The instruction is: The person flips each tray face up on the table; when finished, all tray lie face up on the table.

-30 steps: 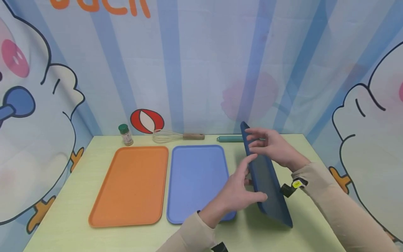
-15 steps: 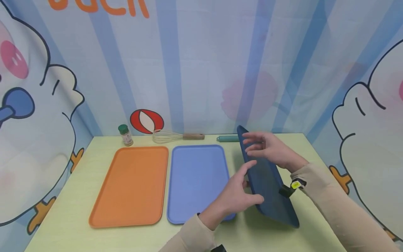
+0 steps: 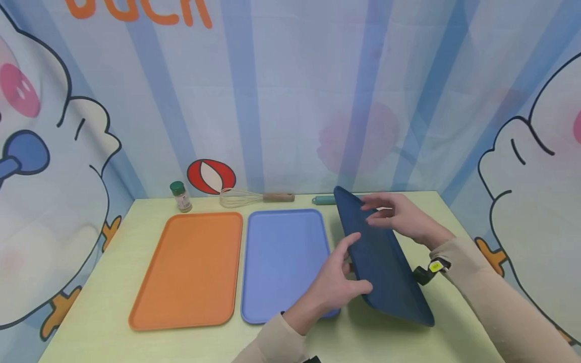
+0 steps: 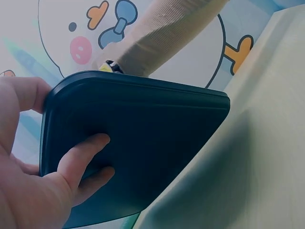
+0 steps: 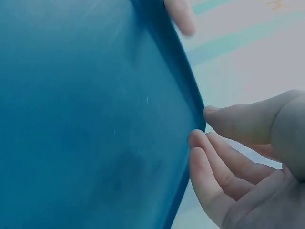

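Note:
A dark blue tray [image 3: 386, 267] stands steeply tilted on the right side of the table, its inner face turned up and right. My left hand [image 3: 333, 277] grips its left edge, with the thumb at the front side. In the left wrist view, two fingers [image 4: 88, 155] press on the tray's underside [image 4: 147, 124]. My right hand [image 3: 399, 217] hovers at the tray's far part with fingers loosely bent. In the right wrist view its fingertips [image 5: 196, 143] lie close to the tray's corner; whether they touch it, I cannot tell.
An orange tray [image 3: 190, 272] and a light blue tray [image 3: 286, 257] lie flat side by side. Along the back are a green-capped spice jar [image 3: 181, 196], a whisk [image 3: 258, 197] and a teal rod-like tool [image 3: 323, 200], partly hidden. A patterned curtain [image 3: 290, 101] hangs behind.
The dark blue tray has leaned further over to the left at its top, showing more of its inner face. My left hand has shifted slightly left; the right fingers are now further from that edge.

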The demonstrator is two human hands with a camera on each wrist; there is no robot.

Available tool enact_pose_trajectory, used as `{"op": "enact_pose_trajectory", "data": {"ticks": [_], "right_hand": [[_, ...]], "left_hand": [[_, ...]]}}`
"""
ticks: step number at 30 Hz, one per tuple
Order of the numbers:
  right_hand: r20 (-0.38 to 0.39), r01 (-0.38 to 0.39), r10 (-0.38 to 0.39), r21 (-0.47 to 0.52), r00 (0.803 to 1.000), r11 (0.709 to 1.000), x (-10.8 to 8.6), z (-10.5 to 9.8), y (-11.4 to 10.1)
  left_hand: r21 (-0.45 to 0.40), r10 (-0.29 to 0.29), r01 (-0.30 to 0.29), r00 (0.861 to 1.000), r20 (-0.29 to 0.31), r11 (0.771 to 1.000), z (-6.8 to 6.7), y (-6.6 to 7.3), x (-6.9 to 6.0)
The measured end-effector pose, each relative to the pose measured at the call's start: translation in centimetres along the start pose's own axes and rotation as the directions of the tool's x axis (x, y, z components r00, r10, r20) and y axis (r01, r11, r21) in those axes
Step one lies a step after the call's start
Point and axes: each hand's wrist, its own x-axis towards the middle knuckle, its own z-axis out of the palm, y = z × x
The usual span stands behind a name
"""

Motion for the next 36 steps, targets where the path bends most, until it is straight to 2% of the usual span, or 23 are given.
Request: {"op": "enact_pose_trajectory", "data": {"ticks": [8, 14, 20, 24, 30, 36], "right_hand": [[-0.028, -0.062, 0.060, -0.083, 0.998, 0.995, -1.4, -1.2, 2.6], [-0.044, -0.122, 0.117, -0.157, 0.992, 0.980, -2.4, -1.8, 4.5], [-0.090, -0.209, 0.195, -0.187, 0.977, 0.960, -3.5, -2.0, 6.5], [-0.110, -0.238, 0.222, -0.172, 0.969, 0.956, -4.1, -1.7, 7.3], [-0.096, -0.266, 0.258, -0.084, 0.961, 0.960, -4.6, -1.0, 7.8], [-0.110, -0.236, 0.230, -0.048, 0.967, 0.971, -5.2, -0.8, 8.1]], "left_hand": [[-0.095, 0.077, -0.074, 0.997, 0.026, 0.993, -0.4, -0.4, 0.0], [-0.107, 0.126, -0.125, 0.992, 0.004, 0.986, -0.4, -0.5, 0.0], [-0.126, 0.184, -0.185, 0.983, -0.021, 0.975, -0.5, -0.7, 0.2], [-0.125, 0.198, -0.201, 0.979, -0.037, 0.972, -0.8, -0.9, 0.3], [-0.126, 0.202, -0.207, 0.978, -0.054, 0.970, -1.5, -1.1, 0.3], [-0.154, 0.195, -0.201, 0.979, -0.055, 0.967, -2.0, -1.4, 0.5]]}}
